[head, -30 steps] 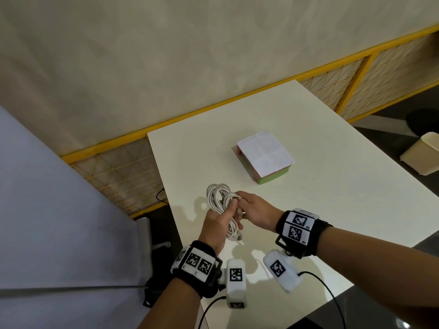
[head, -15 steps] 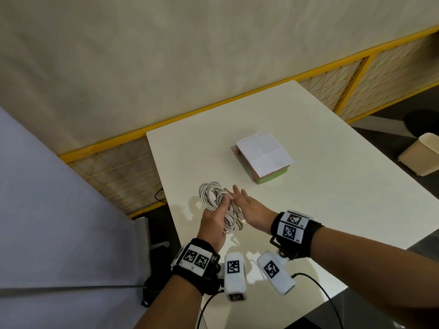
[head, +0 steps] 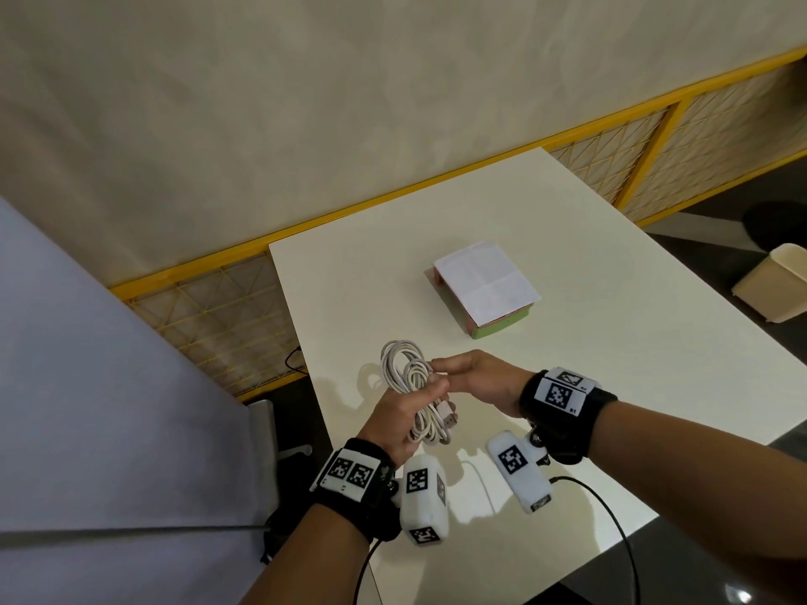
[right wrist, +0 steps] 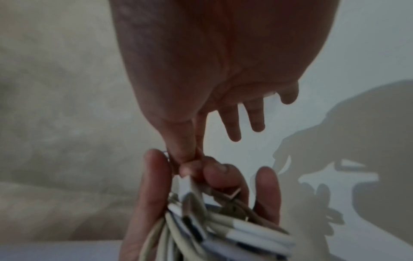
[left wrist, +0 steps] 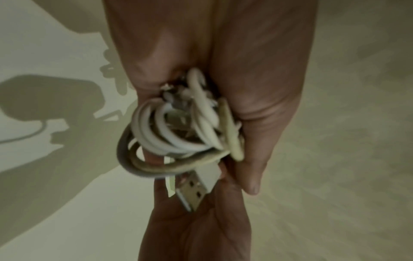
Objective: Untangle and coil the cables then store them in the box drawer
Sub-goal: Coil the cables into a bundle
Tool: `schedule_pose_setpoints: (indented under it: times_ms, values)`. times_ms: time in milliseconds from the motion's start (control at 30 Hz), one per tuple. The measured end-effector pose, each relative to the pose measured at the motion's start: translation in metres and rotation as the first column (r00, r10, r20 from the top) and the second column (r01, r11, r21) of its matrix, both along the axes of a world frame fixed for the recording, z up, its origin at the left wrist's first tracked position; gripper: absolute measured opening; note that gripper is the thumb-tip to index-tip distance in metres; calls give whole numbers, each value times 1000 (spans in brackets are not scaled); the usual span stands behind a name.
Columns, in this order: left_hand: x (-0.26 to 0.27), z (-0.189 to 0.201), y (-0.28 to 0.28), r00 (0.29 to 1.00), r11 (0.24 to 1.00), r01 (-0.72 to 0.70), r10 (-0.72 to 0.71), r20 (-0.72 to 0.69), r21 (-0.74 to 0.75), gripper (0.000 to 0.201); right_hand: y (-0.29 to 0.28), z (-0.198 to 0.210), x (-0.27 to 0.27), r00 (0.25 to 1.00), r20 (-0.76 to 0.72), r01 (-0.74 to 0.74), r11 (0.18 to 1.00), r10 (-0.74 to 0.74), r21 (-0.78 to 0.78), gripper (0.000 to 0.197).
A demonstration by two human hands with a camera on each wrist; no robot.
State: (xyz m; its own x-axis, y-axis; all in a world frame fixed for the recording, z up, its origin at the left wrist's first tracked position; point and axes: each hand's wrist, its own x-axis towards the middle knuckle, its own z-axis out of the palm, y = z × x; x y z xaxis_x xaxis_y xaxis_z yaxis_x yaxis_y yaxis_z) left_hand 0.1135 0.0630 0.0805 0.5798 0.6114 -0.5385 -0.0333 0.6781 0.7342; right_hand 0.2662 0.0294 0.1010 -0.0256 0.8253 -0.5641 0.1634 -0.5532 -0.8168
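Note:
A bundle of coiled white cables is held above the white table near its left edge. My left hand grips the bundle around its middle, and a USB plug sticks out below the fingers. The left wrist view shows the loops and the plug up close. My right hand reaches in from the right. In the right wrist view its thumb and forefinger pinch a cable end at the top of the bundle, the other fingers straight. The pink and green box, paper on top, sits further back.
A yellow mesh fence runs behind the table, under a beige wall. A cream bin stands on the floor at the right. A grey surface lies to the left. A black lead trails from the right wrist camera.
Half a second ago my right hand lay flat and open beside the bundle; now it pinches a cable end. My left hand has kept its grip and tilted the bundle slightly.

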Motion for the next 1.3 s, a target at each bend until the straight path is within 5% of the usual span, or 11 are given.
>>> schedule_pose_setpoints:
  times_ms: [100,267,433,500,667,800,867,1000,1100,1300]
  values:
    - [5,5,-2,999,1000,-22,22,37,-13,12,-1,-4,-2,999,-1,47,998,-47,38,29]
    - [8,14,-4,992,998,-41,47,118,-54,16,-8,6,-8,944,-250,235,971,-217,47,28]
    - [5,10,-3,992,994,-108,110,65,-34,16,-16,3,-11,975,-208,88,994,-72,70,38]
    - [5,9,-4,991,993,-115,116,65,-26,7,-18,0,-13,979,-201,53,996,-38,70,48]
    - [0,6,-4,992,992,-113,115,45,-50,22,-21,-10,-16,972,-232,37,998,-22,60,92]
    - [-4,8,-4,994,993,-110,111,19,-53,16,-18,-16,-20,956,-285,82,996,-74,17,86]
    - [-5,6,-3,993,992,-117,117,-12,-39,11,-16,-15,-21,954,-267,138,990,-136,-9,68]
    - [-1,-1,4,980,991,17,10,-200,135,7,-15,-20,-7,983,63,171,984,-173,41,38]
    - [7,-3,18,897,936,206,-65,-436,284,22,-18,-47,26,846,528,85,996,-74,4,36]
    - [52,-4,51,673,710,543,-49,-738,448,21,-14,-81,85,685,725,60,986,73,-156,57]
